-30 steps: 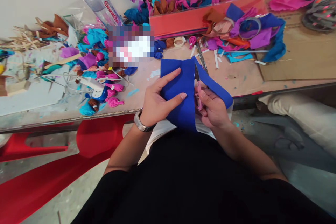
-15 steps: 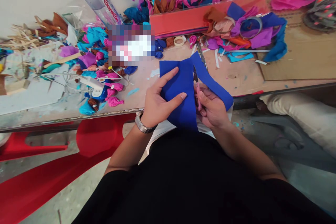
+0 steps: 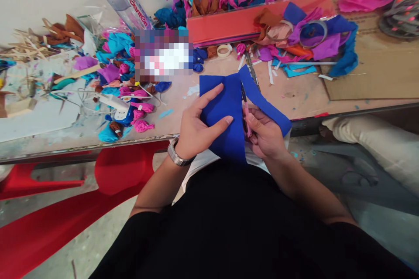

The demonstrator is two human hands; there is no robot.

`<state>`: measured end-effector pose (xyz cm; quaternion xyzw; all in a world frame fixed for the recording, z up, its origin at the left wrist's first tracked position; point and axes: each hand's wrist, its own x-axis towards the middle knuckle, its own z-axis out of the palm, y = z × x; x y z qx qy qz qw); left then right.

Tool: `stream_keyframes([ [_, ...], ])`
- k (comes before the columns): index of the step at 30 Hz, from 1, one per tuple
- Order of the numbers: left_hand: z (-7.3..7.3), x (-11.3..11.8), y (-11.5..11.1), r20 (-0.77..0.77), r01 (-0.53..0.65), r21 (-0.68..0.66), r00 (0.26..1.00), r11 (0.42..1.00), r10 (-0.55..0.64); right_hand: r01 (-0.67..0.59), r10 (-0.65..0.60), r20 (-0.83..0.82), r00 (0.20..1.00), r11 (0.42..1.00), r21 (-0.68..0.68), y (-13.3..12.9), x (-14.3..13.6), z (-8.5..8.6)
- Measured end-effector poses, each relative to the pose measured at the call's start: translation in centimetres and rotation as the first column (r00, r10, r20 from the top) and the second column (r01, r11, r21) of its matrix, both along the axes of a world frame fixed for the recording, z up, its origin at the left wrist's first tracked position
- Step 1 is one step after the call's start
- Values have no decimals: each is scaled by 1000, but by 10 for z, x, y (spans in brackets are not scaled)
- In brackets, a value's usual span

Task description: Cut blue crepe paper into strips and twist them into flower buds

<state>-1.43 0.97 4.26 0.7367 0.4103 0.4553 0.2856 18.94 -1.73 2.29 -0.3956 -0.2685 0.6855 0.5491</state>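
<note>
A sheet of blue crepe paper (image 3: 225,109) hangs over the table's front edge above my lap. My left hand (image 3: 201,126) grips its left side, thumb and index finger lying on top and the other fingers hidden beneath. In my right hand (image 3: 266,133) is a pair of pink-handled scissors (image 3: 246,117), its dark blades in the slit between the sheet and a strip on the right. That strip (image 3: 266,107) is joined to the sheet near the far end and drapes over the back of my right hand.
Crumpled coloured paper pieces (image 3: 119,43) crowd the left, with a water bottle (image 3: 126,4) behind. A power strip (image 3: 124,113) with a white cable lies there. Tape rolls (image 3: 312,34) and a red pack (image 3: 225,26) are farther back. Cardboard (image 3: 373,61) covers the right. A red chair (image 3: 121,168) stands below.
The scissors' blades have closed somewhat in the slit. Both hands and the blue paper stay almost where they were.
</note>
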Motion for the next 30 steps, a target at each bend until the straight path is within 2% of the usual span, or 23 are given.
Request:
stream_keyframes([
  [30, 3, 1, 0, 2, -10, -27, 1000, 1000, 10, -2, 1, 66, 998, 1000, 9, 3, 1, 2],
])
